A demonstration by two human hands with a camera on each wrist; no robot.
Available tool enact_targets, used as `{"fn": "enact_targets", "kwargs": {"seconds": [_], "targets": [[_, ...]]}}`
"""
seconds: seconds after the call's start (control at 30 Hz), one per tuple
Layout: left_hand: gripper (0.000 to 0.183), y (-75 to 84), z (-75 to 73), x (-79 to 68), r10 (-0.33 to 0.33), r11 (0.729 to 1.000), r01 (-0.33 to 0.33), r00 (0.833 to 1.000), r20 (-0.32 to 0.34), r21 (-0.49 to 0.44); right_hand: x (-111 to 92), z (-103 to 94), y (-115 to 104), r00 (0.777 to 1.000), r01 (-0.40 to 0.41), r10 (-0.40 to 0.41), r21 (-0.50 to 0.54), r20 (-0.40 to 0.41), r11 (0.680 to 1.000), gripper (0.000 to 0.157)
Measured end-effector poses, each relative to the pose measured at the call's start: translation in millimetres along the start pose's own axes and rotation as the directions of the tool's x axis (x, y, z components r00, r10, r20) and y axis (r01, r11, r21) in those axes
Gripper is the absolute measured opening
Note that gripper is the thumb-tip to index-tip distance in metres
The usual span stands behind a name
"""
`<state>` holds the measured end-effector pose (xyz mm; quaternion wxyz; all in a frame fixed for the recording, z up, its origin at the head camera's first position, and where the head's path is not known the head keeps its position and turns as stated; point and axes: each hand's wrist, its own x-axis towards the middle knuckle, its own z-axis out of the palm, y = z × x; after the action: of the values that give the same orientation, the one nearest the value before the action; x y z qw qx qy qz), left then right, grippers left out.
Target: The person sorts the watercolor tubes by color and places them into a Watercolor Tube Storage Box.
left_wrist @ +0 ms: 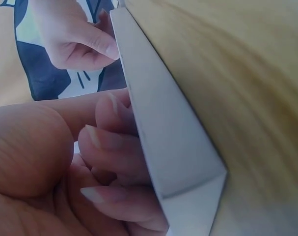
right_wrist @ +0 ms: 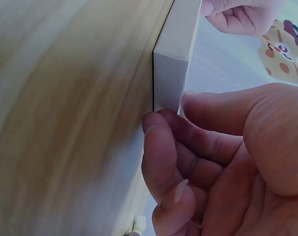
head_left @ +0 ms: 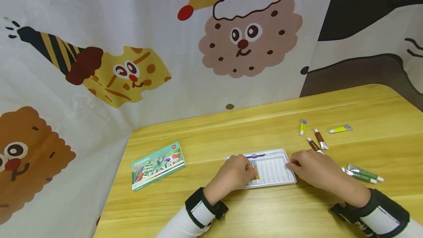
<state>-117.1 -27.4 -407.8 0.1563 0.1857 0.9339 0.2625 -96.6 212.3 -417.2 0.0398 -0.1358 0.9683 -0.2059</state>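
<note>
A white plastic paint tray with narrow slots lies on the table, a blue-handled brush along its far side. Over the tray's left part, my left hand has curled fingers and pinches a yellow-orange paint tube lying in a slot. The palm hides the slots farther left. In the left wrist view, the fingers sit behind the tray's side wall. My right hand grips the tray's right edge between thumb and fingers, as the right wrist view shows at the tray corner.
Right of the tray lie yellow tubes, brown tubes and green tubes. A flat illustrated paint box rests on the table's left. A cartoon-printed cloth hangs behind the wooden table.
</note>
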Motion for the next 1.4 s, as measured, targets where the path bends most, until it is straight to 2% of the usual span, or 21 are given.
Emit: {"fn": "enact_targets", "kwargs": {"seconds": [0.17, 0.33, 0.47, 0.63, 0.77, 0.93, 1.17, 1.4], "targets": [[0.051, -3.1, -5.6, -0.6, 0.031, 0.999, -0.031, 0.999, 0.013, -0.033, 0, -0.8, 0, 1.0, -0.003, 0.003, -0.002, 0.002, 1.0, 0.029], [0.039, -8.6, -25.5, -4.5, 0.034, 0.999, -0.034, 0.999, -0.011, -0.031, 0, -1.4, 0, 1.0, -0.004, 0.004, -0.001, 0.005, 1.0, 0.03], [0.029, -19.1, -41.3, -8.6, -0.001, 1.0, 0.001, 1.0, -0.023, 0.023, 0, -1.4, 0, 1.0, -0.005, 0.005, 0.0, 0.015, 1.0, 0.029], [0.034, -30.2, -52.7, -11.7, -0.091, 0.992, 0.09, 0.996, 0.017, 0.089, 0, -1.2, 0, 1.0, -0.013, 0.013, 0.002, 0.019, 1.0, 0.03], [0.04, -32.1, -56.3, -11.9, -0.145, 0.98, 0.135, 0.988, 0.057, 0.146, 0, -0.6, 1, 0.999, -0.022, 0.022, 0.008, 0.027, 1.0, 0.031], [0.03, -33.8, -57.7, -10.3, -0.165, 0.971, 0.148, 0.983, 0.077, 0.187, 1, -0.6, 1, 1.0, -0.017, 0.017, 0.006, 0.025, 1.0, 0.031], [0.039, -38.5, -56.9, -7.8, -0.137, 0.971, 0.11, 0.983, 0.119, 0.214, 0, -1.8, 0, 1.0, -0.014, 0.014, 0.004, 0.026, 1.0, 0.03], [0.04, -40.1, -56.9, -7.0, -0.142, 0.973, 0.11, 0.978, 0.15, 0.203, 1, -2.0, -1, 1.0, -0.017, 0.018, -0.01, 0.022, 1.0, 0.027]]}}
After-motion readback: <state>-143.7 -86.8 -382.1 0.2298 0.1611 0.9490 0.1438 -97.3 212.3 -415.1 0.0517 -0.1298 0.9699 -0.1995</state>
